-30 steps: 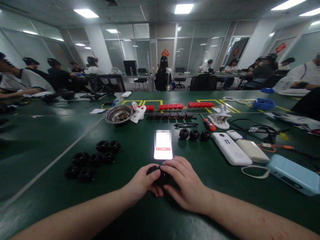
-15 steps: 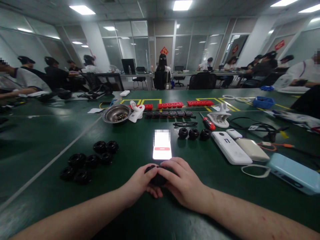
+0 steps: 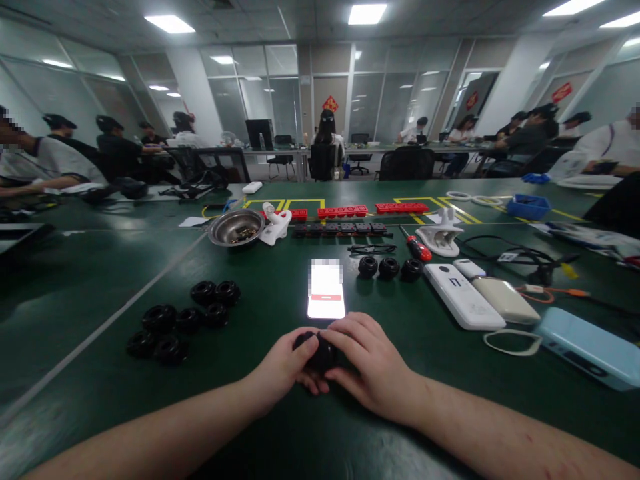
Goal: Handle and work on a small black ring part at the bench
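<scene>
Between my two hands, just in front of the phone, is a black round part (image 3: 321, 353). My left hand (image 3: 287, 363) is closed around its left side, thumb on top and fingertips curled below. My right hand (image 3: 371, 365) grips the right side, fingers over the upper edge and thumb low. Much of the part is covered by my fingers. A lit phone (image 3: 326, 289) lies flat beyond it. Several similar black ring-shaped parts (image 3: 188, 320) are grouped to the left, and three black round parts (image 3: 389, 268) stand in a row at right.
Farther back are a metal bowl (image 3: 220, 230) with small brass-coloured pieces, a black strip (image 3: 343, 230), red trays (image 3: 343, 211) and a screwdriver (image 3: 419, 248). At right lie a white power bank (image 3: 463, 297), a light-blue case (image 3: 590, 347) and cables. Other people sit around the room.
The right fingers have shifted off the top toward the part's right side, and the right thumb now shows lower. More of the black part is visible. The view has moved slightly.
</scene>
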Action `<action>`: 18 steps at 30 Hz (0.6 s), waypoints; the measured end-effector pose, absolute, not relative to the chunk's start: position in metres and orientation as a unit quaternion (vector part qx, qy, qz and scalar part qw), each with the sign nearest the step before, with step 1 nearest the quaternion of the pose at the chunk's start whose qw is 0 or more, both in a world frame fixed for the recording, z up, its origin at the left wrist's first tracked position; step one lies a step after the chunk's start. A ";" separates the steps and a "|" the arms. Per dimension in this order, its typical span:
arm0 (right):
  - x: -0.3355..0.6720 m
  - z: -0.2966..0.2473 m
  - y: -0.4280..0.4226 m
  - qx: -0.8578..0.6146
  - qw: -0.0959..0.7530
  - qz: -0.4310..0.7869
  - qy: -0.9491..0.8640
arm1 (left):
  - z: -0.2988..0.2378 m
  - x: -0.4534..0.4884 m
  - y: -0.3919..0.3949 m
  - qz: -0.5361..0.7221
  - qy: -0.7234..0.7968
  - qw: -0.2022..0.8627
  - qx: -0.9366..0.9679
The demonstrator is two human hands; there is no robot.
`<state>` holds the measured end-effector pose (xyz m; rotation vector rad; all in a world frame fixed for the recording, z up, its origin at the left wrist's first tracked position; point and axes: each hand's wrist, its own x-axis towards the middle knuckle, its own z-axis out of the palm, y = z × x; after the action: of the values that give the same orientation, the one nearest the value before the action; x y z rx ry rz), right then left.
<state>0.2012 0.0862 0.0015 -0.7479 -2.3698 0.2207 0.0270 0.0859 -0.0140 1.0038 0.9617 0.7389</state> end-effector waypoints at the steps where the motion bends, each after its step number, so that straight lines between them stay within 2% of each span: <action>1: 0.201 0.001 0.086 -0.275 0.320 0.072 -0.904 | -0.015 0.027 0.087 0.332 0.429 0.709 0.450; 9: 0.201 0.004 0.091 -0.384 0.302 0.137 -0.862 | -0.013 0.025 0.088 0.348 0.444 0.688 0.456; 18: 0.201 0.001 0.087 -0.289 0.309 0.074 -0.903 | -0.012 0.027 0.087 0.340 0.432 0.708 0.443</action>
<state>0.2008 0.0866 0.0008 -0.7634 -2.3857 0.1965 0.0266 0.0872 -0.0123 0.9830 0.9601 0.7541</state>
